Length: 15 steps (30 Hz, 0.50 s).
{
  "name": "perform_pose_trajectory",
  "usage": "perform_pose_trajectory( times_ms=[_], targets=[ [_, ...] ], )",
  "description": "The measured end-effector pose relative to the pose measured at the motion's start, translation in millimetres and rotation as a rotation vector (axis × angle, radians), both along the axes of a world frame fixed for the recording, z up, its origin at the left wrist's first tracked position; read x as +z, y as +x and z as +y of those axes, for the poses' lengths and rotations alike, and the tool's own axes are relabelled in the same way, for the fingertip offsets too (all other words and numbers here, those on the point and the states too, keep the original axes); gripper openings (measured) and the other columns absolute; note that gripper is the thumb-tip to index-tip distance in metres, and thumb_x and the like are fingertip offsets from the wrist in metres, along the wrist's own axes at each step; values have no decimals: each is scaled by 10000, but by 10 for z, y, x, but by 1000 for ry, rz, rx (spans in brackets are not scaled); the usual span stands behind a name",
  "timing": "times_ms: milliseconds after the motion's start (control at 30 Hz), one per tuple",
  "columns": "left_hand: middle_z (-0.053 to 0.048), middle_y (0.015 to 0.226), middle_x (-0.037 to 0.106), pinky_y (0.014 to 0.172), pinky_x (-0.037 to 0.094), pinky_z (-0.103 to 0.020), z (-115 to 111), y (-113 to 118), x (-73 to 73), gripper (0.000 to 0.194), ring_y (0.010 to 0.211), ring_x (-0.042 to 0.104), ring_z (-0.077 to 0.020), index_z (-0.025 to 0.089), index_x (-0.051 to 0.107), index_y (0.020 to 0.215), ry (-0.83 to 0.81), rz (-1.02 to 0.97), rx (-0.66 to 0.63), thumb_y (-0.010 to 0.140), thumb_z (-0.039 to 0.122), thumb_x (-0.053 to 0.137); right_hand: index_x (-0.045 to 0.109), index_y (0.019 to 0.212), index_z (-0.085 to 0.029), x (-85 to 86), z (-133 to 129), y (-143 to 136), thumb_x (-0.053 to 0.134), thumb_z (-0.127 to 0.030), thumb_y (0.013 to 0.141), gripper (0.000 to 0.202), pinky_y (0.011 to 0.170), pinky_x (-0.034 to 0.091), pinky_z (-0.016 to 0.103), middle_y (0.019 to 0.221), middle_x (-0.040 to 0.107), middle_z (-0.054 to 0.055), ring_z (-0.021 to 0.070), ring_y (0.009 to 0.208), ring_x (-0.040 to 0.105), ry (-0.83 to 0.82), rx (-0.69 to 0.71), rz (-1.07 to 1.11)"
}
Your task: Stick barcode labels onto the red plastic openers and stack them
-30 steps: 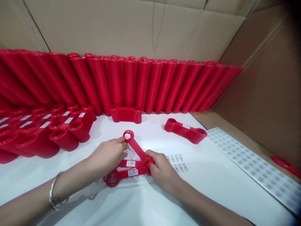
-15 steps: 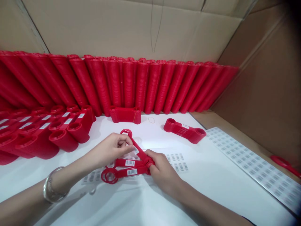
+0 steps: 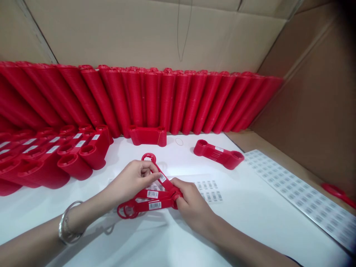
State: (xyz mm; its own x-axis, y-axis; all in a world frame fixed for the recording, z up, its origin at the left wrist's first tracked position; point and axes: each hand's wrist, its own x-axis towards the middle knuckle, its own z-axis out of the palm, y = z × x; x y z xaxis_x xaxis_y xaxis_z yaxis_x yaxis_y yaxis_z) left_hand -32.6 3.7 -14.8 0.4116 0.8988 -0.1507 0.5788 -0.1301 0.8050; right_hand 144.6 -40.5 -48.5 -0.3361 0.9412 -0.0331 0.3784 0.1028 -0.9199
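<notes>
Several flat red plastic pieces with ringed ends (image 3: 162, 203) are fanned out low over the white table. My right hand (image 3: 191, 202) is closed around their gathered right ends, thumb on top. Two lower pieces each carry a white barcode sticker on the bar. On the uppermost, slanting piece (image 3: 167, 184) lies another barcode sticker (image 3: 162, 178). My left hand (image 3: 137, 176) is at that sticker's upper left edge, thumb and forefinger pinched together, the other fingers curled. Beneath the pieces, a sheet of barcode stickers (image 3: 210, 191) is partly hidden.
Stacked red pieces (image 3: 151, 98) form a row along the cardboard wall (image 3: 139, 33). Labelled bundles (image 3: 72, 161) stand at left. A banded bundle (image 3: 148, 136), a rubber band (image 3: 179, 141) and another stack (image 3: 218, 154) sit behind my hands. A long sticker sheet (image 3: 300, 196) lies at right.
The left wrist and forearm have shifted slightly right. My left fingers stay at the upper piece's sticker, and the fanned pieces have tilted a little in my right hand's hold.
</notes>
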Motion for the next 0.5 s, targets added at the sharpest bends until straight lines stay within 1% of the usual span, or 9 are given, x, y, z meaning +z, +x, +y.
perform_pose_trajectory(
  times_ms=[67,133,233,267,300,333,400,433,500],
  targets=[
    [58,495,457,453,299,-201,-30,3,-22,297,462,396,-90,186,592,763,183,138,-21,832,445,466,459,694,-186,7,-6,-3,320,-15,630,230,537,310,217,657,524,-23,110,585,431,9,-2,-8],
    [27,551,517,477,314,-217,-59,11,-50,301,512,444,-113,181,587,758,486,323,-57,858,420,434,437,678,-187,11,-10,-6,321,-11,624,218,538,305,217,648,514,-27,107,581,423,26,2,-14],
    [-27,644,548,507,333,-254,-76,24,-81,325,603,482,-162,162,574,729,1016,542,-131,868,413,422,420,670,-186,12,-16,-7,323,-5,611,213,546,305,221,639,503,-29,108,579,415,54,7,-24],
    [-42,666,545,514,340,-264,-73,24,-82,345,620,481,-174,155,567,720,1142,590,-141,864,433,422,426,676,-185,13,-19,-6,324,-5,611,217,549,306,223,643,506,-27,110,583,418,60,8,-25],
    [-54,682,539,520,350,-273,-64,20,-77,371,629,478,-184,148,563,721,1224,632,-137,858,463,421,436,685,-184,15,-21,-5,325,-7,613,221,550,308,224,651,512,-24,112,588,424,63,11,-21],
    [-64,693,532,528,360,-282,-52,12,-67,407,633,474,-191,140,563,737,1268,670,-112,848,503,416,448,696,-183,18,-23,-3,327,-9,617,226,549,310,224,660,520,-21,114,594,433,61,15,-14],
    [-91,745,539,571,388,-305,-19,-14,-39,507,674,487,-213,112,569,840,1253,745,-42,828,584,385,473,719,-181,27,-27,-2,327,-13,628,240,550,316,223,677,534,-18,116,605,452,47,27,11],
    [-106,781,548,598,398,-315,-2,-29,-26,565,709,501,-228,97,560,923,1206,778,-8,820,616,361,480,723,-180,31,-28,-2,328,-15,633,242,550,319,222,681,539,-17,117,610,460,40,30,25],
    [-119,849,567,616,403,-317,29,-57,-12,634,782,528,-252,97,496,1096,1049,815,38,820,640,323,490,727,-179,35,-28,-4,328,-17,644,244,556,325,222,689,546,-14,118,620,472,25,32,51]
  ],
)
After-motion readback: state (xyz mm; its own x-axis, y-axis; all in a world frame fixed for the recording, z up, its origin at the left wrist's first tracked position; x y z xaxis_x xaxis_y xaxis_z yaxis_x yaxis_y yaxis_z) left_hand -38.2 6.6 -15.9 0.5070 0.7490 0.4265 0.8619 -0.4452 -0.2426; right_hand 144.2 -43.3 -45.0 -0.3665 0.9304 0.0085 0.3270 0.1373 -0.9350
